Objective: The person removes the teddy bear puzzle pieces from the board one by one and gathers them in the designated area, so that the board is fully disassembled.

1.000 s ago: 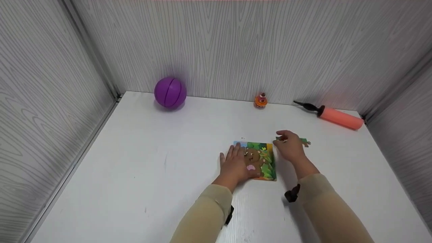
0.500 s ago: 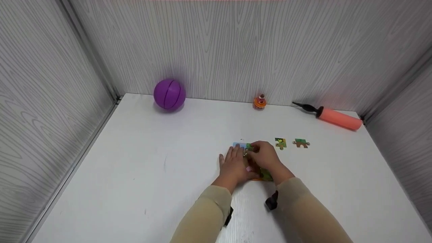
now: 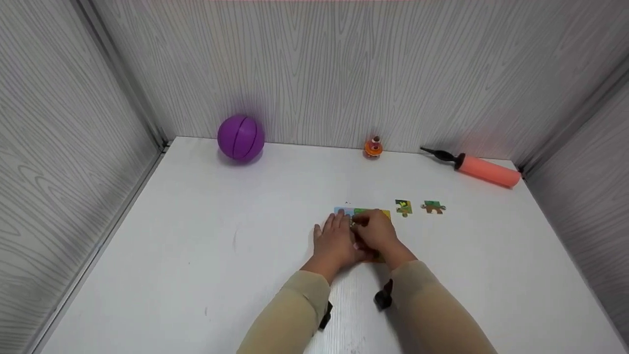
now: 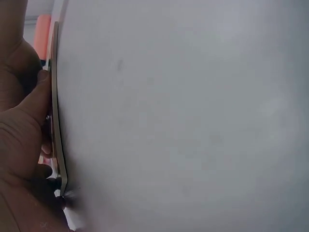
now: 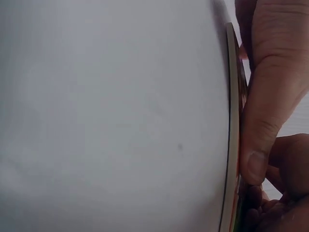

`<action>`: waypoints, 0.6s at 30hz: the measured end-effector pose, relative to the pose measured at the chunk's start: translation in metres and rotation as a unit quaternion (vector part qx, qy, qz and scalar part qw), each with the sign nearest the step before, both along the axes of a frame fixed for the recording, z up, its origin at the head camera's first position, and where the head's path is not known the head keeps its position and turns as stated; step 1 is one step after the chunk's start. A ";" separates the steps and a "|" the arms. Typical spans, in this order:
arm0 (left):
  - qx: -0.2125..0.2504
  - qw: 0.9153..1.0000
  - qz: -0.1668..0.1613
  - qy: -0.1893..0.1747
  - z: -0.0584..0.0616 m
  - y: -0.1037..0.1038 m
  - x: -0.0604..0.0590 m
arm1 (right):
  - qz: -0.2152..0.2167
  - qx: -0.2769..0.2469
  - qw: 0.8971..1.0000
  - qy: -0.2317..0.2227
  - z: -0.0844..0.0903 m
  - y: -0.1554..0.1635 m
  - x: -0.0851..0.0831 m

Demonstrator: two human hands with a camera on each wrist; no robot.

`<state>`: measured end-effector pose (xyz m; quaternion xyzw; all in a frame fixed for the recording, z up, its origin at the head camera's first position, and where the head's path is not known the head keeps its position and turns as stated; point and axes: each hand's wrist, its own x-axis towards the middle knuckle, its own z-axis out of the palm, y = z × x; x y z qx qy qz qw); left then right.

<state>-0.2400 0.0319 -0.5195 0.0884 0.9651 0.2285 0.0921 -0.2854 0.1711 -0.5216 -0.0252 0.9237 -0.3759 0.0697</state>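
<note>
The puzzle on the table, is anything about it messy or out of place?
Yes. Two loose cardboard jigsaw pieces lie on the white table, apart from the colourful puzzle board beneath the left hand and right hand. Nothing looks damaged.

Purple ball (image 3: pixel 241 137), salmon-pink pump (image 3: pixel 486 170), seemingly green-and-brown loose pieces (image 3: pixel 417 207).

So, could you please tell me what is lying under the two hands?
A colourful puzzle board: only its far edge shows past the left hand and right hand. Its picture, and any piece being held, is covered.
</note>
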 end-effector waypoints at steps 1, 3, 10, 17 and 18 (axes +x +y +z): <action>-0.001 1.000 -0.004 -0.001 0.001 -0.003 0.000 | -0.003 -0.002 1.000 -0.003 0.000 -0.001 0.000; 0.005 1.000 -0.011 0.001 0.002 -0.010 -0.003 | -0.008 -0.005 1.000 -0.007 0.000 -0.004 0.001; 0.018 1.000 0.005 0.015 0.000 -0.031 -0.016 | -0.031 -0.008 0.999 -0.025 0.002 -0.006 0.003; 0.014 1.000 0.013 0.000 0.003 -0.029 -0.021 | -0.045 -0.024 0.998 -0.043 0.003 -0.003 0.002; 0.016 1.000 0.016 0.000 0.003 -0.029 -0.021 | -0.045 -0.023 0.998 -0.042 0.003 -0.003 0.002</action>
